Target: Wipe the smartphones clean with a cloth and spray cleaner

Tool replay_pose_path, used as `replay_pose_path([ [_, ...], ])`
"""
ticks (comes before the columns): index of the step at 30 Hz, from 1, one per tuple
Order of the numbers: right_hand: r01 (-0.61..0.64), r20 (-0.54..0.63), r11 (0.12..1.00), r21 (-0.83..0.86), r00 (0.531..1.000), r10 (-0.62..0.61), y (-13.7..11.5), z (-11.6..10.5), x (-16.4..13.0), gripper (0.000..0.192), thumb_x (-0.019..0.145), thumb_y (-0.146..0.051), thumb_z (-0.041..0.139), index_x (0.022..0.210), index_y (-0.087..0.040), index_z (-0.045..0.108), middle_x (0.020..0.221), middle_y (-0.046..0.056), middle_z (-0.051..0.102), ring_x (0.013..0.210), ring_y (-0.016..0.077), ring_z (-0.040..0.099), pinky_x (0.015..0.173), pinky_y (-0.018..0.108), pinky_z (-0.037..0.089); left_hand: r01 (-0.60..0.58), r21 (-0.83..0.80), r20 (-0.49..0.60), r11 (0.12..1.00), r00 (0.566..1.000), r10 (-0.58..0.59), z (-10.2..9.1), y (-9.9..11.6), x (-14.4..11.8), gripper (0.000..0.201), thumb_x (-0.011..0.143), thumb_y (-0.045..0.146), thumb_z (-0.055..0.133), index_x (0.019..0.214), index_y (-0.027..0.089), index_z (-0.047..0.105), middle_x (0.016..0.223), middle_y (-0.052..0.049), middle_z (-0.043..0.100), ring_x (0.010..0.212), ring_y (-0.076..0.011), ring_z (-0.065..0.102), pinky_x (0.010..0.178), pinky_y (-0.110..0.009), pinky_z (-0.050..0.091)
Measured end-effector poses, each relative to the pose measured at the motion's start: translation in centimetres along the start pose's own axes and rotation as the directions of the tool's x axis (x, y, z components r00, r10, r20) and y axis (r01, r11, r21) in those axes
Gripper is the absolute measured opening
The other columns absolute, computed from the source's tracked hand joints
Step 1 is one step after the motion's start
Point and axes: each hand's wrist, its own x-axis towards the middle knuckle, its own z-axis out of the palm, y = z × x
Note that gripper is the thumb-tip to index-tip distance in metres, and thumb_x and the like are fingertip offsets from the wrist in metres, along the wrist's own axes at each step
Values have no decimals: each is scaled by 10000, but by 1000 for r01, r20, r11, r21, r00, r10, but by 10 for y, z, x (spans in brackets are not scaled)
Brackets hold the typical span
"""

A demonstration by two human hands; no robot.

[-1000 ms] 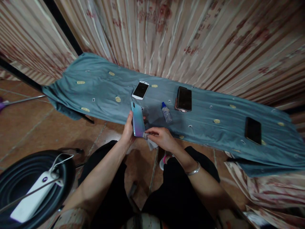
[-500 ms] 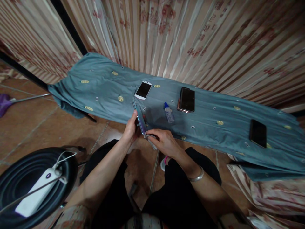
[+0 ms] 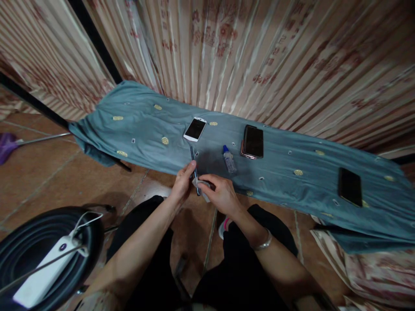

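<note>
My left hand (image 3: 182, 180) grips a slim phone (image 3: 192, 153) that is turned edge-on, above the near edge of the cloth-covered surface. A pale wipe (image 3: 205, 196) is pinched in my right hand (image 3: 221, 190) and pressed against the phone's near end; most of the wipe is hidden by the fingers. Just beyond the held phone lies a white phone (image 3: 195, 129), dark screen up. To its right, a small clear bottle with a blue cap (image 3: 229, 160) rests on its side. Farther right, dark phones (image 3: 253, 141) lie stacked.
Blue-green cloth (image 3: 145, 129) with pineapple prints covers the long narrow surface. Another black phone (image 3: 350, 187) lies at its right end. Pleated curtains (image 3: 207, 52) hang behind. On the tiled floor at left are a coiled black hose (image 3: 19, 233) and a white power strip (image 3: 42, 276).
The held phone has turned from showing its bluish face to nearly edge-on. My right hand and the wipe have moved slightly up along its edge.
</note>
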Motion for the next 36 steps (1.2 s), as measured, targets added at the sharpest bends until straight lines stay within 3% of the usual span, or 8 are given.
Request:
replay_pose_path([
  [5,-75,-31,996,53,997,77,6,-1,8,146,862,-227,673,976,-248,762,963,10,795,853,183,739,805,280,554,-13,6,48,1000,999,13,4,-2,-5,552,463,572,900,765,156,700,651,31,623,710,-134,585,719,-260,440],
  [14,-74,-6,995,71,997,74,9,0,8,175,836,-218,670,984,-241,761,961,17,792,850,193,738,803,296,559,-4,9,23,1000,1000,3,3,0,-3,585,433,552,913,797,156,683,706,48,626,671,-94,535,692,-244,417],
  [21,-89,-57,990,113,994,96,18,0,13,154,839,-244,668,959,-254,763,916,3,792,829,190,740,780,291,558,-21,49,71,999,997,18,1,-9,-3,530,515,502,905,859,167,683,763,44,652,728,-90,576,748,-231,446],
  [28,-97,-77,950,297,989,126,33,2,19,171,816,-282,691,959,-225,768,930,22,796,835,193,744,780,296,577,28,52,64,998,997,-32,0,-16,-4,581,515,505,906,930,166,681,910,-6,707,907,-147,641,814,-252,467],
  [36,-96,-41,920,381,992,120,38,6,21,236,780,-277,715,1006,-231,768,922,10,794,836,186,737,795,300,581,66,20,44,998,997,-67,2,-8,-4,568,458,444,938,880,166,680,772,32,670,705,-93,592,680,-219,446],
])
